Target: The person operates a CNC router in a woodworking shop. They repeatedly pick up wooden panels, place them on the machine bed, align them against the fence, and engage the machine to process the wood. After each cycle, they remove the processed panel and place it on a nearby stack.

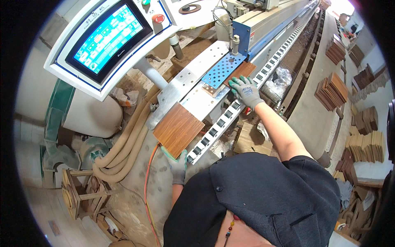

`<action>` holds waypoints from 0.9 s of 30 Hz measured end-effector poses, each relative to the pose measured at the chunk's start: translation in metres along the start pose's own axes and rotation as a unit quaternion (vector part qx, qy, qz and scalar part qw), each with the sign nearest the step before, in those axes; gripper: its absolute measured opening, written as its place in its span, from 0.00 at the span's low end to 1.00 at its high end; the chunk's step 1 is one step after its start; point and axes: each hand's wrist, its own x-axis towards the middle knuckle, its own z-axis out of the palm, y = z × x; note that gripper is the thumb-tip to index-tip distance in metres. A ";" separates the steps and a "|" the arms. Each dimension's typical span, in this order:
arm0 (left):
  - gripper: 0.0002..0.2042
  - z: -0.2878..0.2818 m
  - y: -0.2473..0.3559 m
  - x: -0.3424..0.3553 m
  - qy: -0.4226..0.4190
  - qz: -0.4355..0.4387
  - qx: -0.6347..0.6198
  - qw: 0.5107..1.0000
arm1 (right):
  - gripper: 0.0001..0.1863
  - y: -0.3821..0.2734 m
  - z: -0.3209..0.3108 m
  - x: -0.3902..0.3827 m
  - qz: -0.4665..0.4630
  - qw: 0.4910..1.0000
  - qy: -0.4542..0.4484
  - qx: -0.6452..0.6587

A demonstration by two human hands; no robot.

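Observation:
My left hand (177,165), in a grey and green work glove, grips the near corner of a brown wood-grain panel (179,129). The panel's far end lies on the metal infeed table (196,101) of a long machine. Farther along, my gloved right hand (246,91) rests with its fingers spread on a second brown panel (245,73). That panel lies beside a blue perforated plate (223,71), and its far end goes in by the machine's blue upright plate (240,39). The palm side of each hand is hidden.
A roller track (214,132) runs along the machine's near side. At upper left stands a control panel with a lit screen (109,39) and a red button (157,18). Beige hoses (127,144) and an orange cable (147,185) cross the floor. Stacked panels (331,92) sit at right.

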 end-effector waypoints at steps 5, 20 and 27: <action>0.52 0.007 0.029 -0.006 -0.020 0.008 0.018 1.000 | 0.26 0.024 -0.001 0.013 0.079 0.996 -0.015 -0.028; 0.47 -0.008 0.035 -0.002 -0.030 0.043 0.394 0.918 | 0.27 -0.218 -0.027 -0.037 -0.340 0.914 0.022 0.221; 0.43 0.005 0.038 -0.005 0.035 0.159 0.486 0.858 | 0.28 -0.164 -0.026 -0.037 -0.228 0.966 -0.020 0.122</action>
